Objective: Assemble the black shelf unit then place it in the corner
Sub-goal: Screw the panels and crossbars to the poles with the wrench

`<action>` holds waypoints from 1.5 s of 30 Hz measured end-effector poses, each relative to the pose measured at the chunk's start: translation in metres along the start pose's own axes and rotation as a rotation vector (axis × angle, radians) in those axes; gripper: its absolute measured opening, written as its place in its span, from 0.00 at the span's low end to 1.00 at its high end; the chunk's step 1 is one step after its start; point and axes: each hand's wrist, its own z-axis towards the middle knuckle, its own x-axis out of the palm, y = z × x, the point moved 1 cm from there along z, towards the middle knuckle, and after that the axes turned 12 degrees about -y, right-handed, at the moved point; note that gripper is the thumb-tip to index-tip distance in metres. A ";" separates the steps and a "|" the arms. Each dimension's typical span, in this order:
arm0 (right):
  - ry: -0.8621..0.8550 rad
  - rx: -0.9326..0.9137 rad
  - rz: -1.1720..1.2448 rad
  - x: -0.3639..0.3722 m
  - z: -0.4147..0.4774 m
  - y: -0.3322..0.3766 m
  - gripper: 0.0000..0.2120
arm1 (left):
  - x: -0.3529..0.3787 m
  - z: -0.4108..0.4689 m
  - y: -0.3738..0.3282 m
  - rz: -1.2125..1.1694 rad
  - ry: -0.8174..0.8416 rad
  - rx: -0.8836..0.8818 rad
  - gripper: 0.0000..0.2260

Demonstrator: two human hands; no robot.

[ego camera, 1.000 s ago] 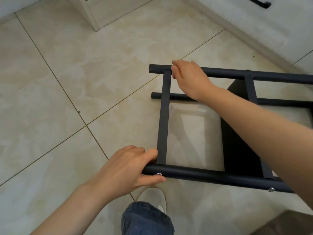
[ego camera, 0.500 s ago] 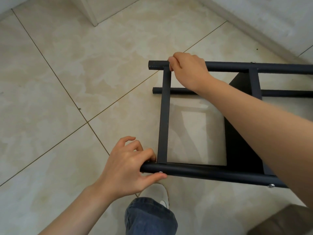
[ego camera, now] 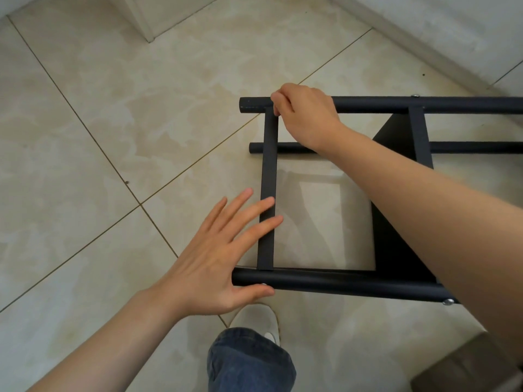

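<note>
The black shelf unit (ego camera: 396, 284) lies on its side on the tiled floor (ego camera: 113, 123), its frame running out of view to the right. A flat cross bar (ego camera: 268, 171) joins the far tube (ego camera: 396, 104) to the near tube (ego camera: 339, 281), a third tube (ego camera: 467, 147) lies lower down behind them, and a dark shelf board (ego camera: 396, 227) stands on edge further along. The right hand (ego camera: 307, 117) reaches over the frame and grips the far tube right at its joint with the cross bar, fingers curled over it. The left hand (ego camera: 215, 261) is spread flat by the end of the near tube, fingers straight and apart, their tips across the cross bar and the thumb below the tube; whether it presses or just hovers I cannot tell. Screw heads (ego camera: 448, 301) show on the tubes, so this end looks already fastened. It seems the build is at the checking or get-ready-to-lift stage. The next move likely calls for the left hand to close on the near tube, so both hands can tip the frame upright. A pale shoe (ego camera: 256, 318) and a denim knee (ego camera: 249, 360) sit just below the frame, and a white skirting (ego camera: 424, 38) runs along the top right.
</note>
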 end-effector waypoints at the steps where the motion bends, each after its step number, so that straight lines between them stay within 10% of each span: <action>1: -0.001 0.006 0.004 0.000 0.000 0.000 0.17 | 0.001 0.002 0.000 0.000 0.019 0.020 0.40; 16: -0.059 0.006 0.241 -0.039 -0.069 -0.018 0.13 | 0.018 -0.002 -0.001 -0.209 -0.061 -0.012 0.35; 36: 0.827 0.605 0.882 -0.001 -0.167 -0.017 0.08 | 0.019 -0.001 -0.004 -0.196 -0.062 -0.006 0.35; 45: 1.065 0.525 0.855 0.000 -0.152 -0.023 0.07 | 0.019 0.001 -0.004 -0.204 -0.052 -0.008 0.35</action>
